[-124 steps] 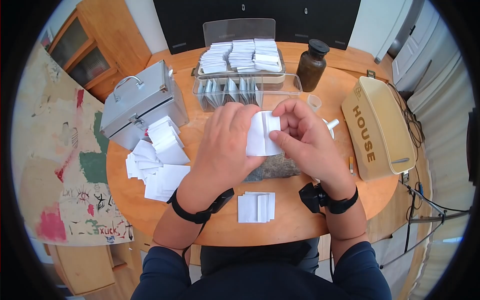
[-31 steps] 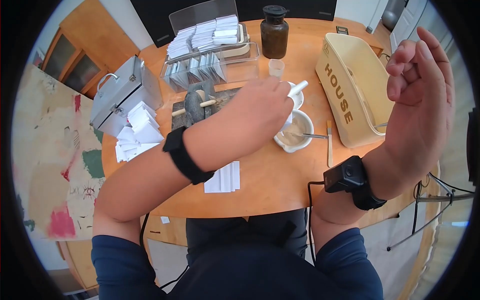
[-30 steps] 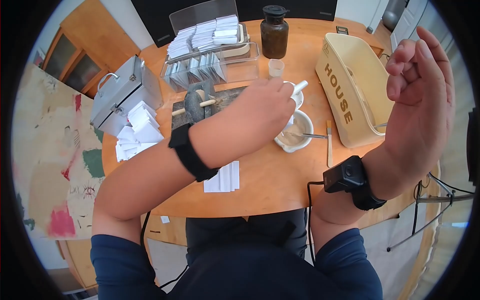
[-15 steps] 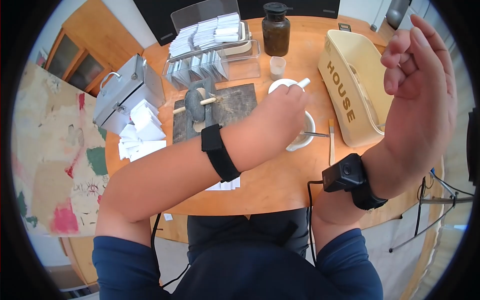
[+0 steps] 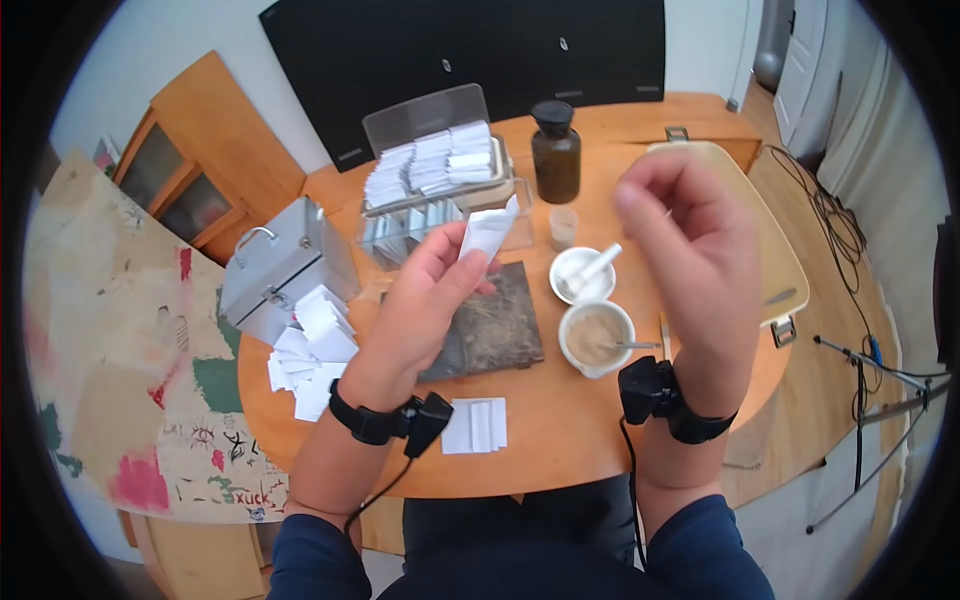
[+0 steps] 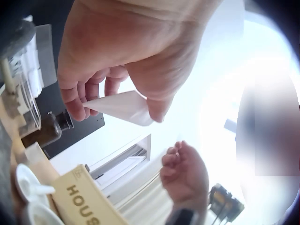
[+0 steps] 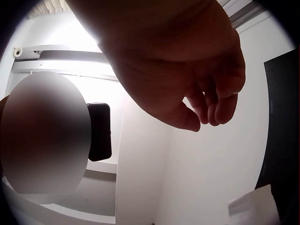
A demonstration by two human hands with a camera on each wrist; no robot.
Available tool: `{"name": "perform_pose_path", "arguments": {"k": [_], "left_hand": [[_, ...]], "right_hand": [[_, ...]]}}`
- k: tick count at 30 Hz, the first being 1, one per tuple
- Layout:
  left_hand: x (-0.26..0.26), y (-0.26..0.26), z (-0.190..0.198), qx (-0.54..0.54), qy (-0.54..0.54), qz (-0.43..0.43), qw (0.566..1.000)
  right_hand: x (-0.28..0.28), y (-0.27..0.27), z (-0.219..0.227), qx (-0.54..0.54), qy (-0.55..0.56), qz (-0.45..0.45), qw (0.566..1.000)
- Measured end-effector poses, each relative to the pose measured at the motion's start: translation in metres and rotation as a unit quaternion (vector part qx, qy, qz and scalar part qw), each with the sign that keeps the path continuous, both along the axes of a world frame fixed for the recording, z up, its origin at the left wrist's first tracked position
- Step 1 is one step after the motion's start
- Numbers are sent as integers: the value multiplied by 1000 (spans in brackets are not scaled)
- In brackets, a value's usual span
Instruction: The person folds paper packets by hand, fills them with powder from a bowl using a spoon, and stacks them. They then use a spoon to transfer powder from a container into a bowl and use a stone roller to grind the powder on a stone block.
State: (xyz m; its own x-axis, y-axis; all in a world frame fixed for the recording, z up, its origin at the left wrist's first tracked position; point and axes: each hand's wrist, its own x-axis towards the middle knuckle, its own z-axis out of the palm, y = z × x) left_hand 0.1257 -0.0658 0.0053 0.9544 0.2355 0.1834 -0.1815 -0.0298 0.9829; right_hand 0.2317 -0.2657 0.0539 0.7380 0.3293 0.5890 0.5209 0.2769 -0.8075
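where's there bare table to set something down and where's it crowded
A wide bare patch of table lies between the stack of folded papers, the powder bowl and the near edge. A smaller one lies between the dark bottle and the tan bin. It's crowded at left, where loose papers lie beside the metal case.

- Pinches folded white paper [image 6: 124, 109] in left grip [image 6: 129, 54].
- Shows right grip [image 6: 184, 174] below, apart from paper.
- Includes dark bottle [image 6: 46, 134], cream bin [image 6: 85, 196] at lower left.

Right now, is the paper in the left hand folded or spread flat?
Folded: the left hand pinches the white paper as a narrow packet with one pointed end.
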Motion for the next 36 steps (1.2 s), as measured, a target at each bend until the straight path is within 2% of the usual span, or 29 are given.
{"name": "perform_pose_path", "arguments": {"k": [1, 2, 3, 5, 7, 12, 14, 18, 19, 20, 21, 22, 23, 24, 25, 27, 29, 33, 35, 36], "left_hand": [[-5, 2, 1, -163, 8, -22, 986], [-8, 5, -1, -197, 7, -53, 979], [-11, 6, 0, -196, 3, -48, 979], [-15, 7, -1, -296, 4, -106, 949], [-19, 7, -6, -308, -5, -112, 945], [-29, 13, -17, -300, 2, -108, 948], [-29, 18, -20, -277, 4, -126, 953], [-37, 18, -10, -259, 8, -117, 959], [-37, 20, -9, -129, -16, -47, 990], [-38, 22, -8, 3, -38, 24, 999], [-40, 25, -3, 0, -34, 29, 999], [-44, 29, 7, 198, -66, 80, 975], [-49, 32, 16, 389, -89, 127, 908], [-50, 29, 21, 386, -121, 127, 906], [-55, 28, 25, 386, -104, 141, 906], [-66, 30, 29, 495, -65, 98, 861], [-79, 35, 25, 492, -72, 127, 858], [-104, 48, 24, 556, -25, 105, 824], [-121, 61, 24, 574, -21, 103, 812], [-133, 72, 25, 554, 25, 149, 819]], "right_hand": [[-2, 7, -2, -43, -22, 4, 999], [-4, 15, -5, -74, -57, 10, 996], [-6, 22, -6, -107, -91, 13, 990], [-11, 34, -9, -140, -92, 47, 985], [-10, 49, -22, -129, -192, 31, 972], [-12, 58, -30, -175, -212, 56, 960], [-12, 60, -32, -200, -142, 117, 962], [-15, 59, -27, -219, -76, 150, 961], [-15, 59, -27, -230, -79, 145, 959], [-16, 59, -28, -241, -81, 140, 957], [-17, 60, -30, -242, -79, 146, 956], [-18, 61, -31, -249, -94, 142, 954], [-20, 64, -34, -254, -109, 141, 950], [-23, 66, -34, -259, -118, 141, 948], [-26, 69, -35, -263, -126, 145, 946], [-36, 75, -36, -287, -119, 139, 940], [-45, 85, -45, -265, -167, 134, 940], [-69, 98, -50, -261, -131, 163, 942], [-74, 101, -53, -193, -165, 150, 955], [-72, 98, -51, -201, -171, 137, 955]]}}
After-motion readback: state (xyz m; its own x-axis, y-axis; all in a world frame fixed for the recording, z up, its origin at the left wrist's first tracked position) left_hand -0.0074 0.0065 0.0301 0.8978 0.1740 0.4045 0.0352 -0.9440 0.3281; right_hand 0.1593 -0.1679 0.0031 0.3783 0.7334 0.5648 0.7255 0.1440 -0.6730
